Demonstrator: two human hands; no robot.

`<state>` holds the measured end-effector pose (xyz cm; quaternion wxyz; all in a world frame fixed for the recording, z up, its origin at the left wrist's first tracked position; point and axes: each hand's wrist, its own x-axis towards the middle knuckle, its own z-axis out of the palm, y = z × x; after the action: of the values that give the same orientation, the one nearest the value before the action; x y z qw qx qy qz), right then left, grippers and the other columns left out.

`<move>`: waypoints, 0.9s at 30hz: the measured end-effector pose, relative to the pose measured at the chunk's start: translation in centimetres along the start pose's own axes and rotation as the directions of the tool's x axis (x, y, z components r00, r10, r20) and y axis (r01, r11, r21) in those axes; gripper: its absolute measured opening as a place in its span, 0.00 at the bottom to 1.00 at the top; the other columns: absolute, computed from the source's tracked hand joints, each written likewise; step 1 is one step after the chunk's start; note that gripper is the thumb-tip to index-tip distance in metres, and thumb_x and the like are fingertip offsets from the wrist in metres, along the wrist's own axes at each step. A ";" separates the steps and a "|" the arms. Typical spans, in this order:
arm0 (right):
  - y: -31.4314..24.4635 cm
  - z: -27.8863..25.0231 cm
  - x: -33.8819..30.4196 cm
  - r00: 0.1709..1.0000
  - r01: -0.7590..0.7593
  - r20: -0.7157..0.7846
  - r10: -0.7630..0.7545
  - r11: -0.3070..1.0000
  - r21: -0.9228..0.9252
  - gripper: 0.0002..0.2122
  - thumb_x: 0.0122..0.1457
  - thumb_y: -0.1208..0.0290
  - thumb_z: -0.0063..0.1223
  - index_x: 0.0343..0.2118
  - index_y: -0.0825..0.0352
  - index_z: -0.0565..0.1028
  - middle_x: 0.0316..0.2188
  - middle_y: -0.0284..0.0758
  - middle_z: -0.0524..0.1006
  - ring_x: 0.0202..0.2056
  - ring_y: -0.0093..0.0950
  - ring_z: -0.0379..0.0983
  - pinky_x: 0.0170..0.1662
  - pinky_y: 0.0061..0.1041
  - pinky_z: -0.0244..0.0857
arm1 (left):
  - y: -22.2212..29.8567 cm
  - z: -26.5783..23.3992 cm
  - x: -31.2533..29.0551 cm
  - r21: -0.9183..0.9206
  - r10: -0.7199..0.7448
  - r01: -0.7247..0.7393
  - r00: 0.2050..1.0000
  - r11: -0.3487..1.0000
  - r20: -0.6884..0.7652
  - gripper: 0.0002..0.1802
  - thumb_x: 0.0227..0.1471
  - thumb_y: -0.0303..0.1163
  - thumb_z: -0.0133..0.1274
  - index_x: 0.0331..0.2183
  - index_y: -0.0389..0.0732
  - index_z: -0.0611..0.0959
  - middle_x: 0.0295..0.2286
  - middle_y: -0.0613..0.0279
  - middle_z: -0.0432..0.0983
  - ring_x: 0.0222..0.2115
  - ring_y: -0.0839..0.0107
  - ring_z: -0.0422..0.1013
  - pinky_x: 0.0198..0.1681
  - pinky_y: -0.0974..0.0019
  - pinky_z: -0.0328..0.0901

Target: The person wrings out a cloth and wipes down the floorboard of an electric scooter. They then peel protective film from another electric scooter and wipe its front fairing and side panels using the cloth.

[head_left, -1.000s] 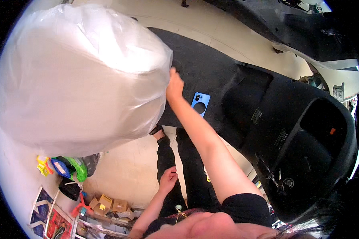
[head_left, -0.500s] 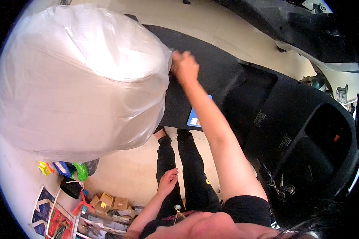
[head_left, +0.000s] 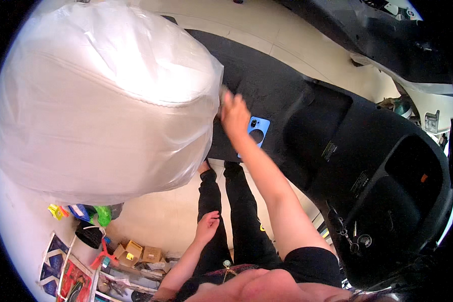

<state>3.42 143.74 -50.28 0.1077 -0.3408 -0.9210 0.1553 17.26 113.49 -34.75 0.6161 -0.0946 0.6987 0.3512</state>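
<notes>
My right hand point(head_left: 235, 118) reaches over a black footboard point(head_left: 256, 75), close against the edge of a pale seat point(head_left: 100, 116) wrapped in clear plastic. Its fingers are curled and slightly blurred. They close around something small and greyish whose kind I cannot make out. Just right of that wrist, a blue phone point(head_left: 262, 126) lies back up on the footboard, partly hidden by my forearm. My left hand point(head_left: 207, 227) hangs above my thigh, fingers loosely bent and apart, holding nothing.
Keys point(head_left: 355, 246) hang on the black front panel point(head_left: 357, 181) at the right, with a storage pocket above. Another vehicle point(head_left: 402, 60) stands at the far right. Cardboard boxes point(head_left: 151, 254) and a rack with packages point(head_left: 75, 274) sit at the lower left.
My right hand has moved nearer to me along the seat's edge. More of the blue phone now shows beside my wrist. My left hand has shifted slightly left.
</notes>
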 end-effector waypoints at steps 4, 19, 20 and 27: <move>0.1 -4.0 1.5 0.984 0.106 0.141 -0.105 0.994 0.006 0.15 0.44 0.74 0.48 0.39 0.60 0.67 0.24 0.36 0.64 0.25 0.33 0.65 0.19 0.31 0.63 | 0.5 -0.4 -0.2 -0.083 0.030 -0.029 0.999 0.996 0.017 0.15 0.47 0.24 0.46 0.41 0.39 0.70 0.33 0.60 0.71 0.31 0.75 0.67 0.36 0.74 0.62; -9.0 -13.1 -18.8 0.366 -0.615 0.881 -0.301 0.633 0.471 0.31 0.43 0.67 0.55 0.51 0.67 0.55 0.42 0.49 0.65 0.42 0.42 0.64 0.44 0.32 0.59 | 0.8 -4.4 1.3 -0.704 -0.252 -0.003 0.933 0.710 -0.258 0.13 0.53 0.36 0.39 0.41 0.43 0.64 0.38 0.62 0.66 0.38 0.71 0.65 0.38 0.66 0.63; -7.3 -12.1 -17.9 0.337 -0.668 0.926 -0.172 0.650 0.364 0.31 0.43 0.67 0.55 0.50 0.68 0.56 0.42 0.48 0.65 0.43 0.41 0.63 0.45 0.31 0.58 | -0.1 -4.7 0.8 -0.712 -0.280 0.037 0.933 0.701 -0.227 0.13 0.53 0.35 0.39 0.41 0.43 0.64 0.37 0.62 0.67 0.37 0.71 0.65 0.38 0.66 0.63; 1.6 -5.6 -11.2 0.880 -0.457 0.111 0.462 0.887 -0.067 0.32 0.46 0.69 0.51 0.52 0.71 0.50 0.49 0.51 0.51 0.48 0.48 0.51 0.50 0.39 0.48 | -1.6 -5.1 -0.8 -0.651 -0.314 0.117 0.929 0.750 -0.194 0.12 0.52 0.31 0.40 0.41 0.42 0.66 0.34 0.63 0.68 0.34 0.72 0.66 0.35 0.68 0.63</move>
<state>14.45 138.68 -46.72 0.0040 -0.5412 -0.8215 0.1794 14.36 108.96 -34.63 0.4755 -0.4264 0.6078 0.4720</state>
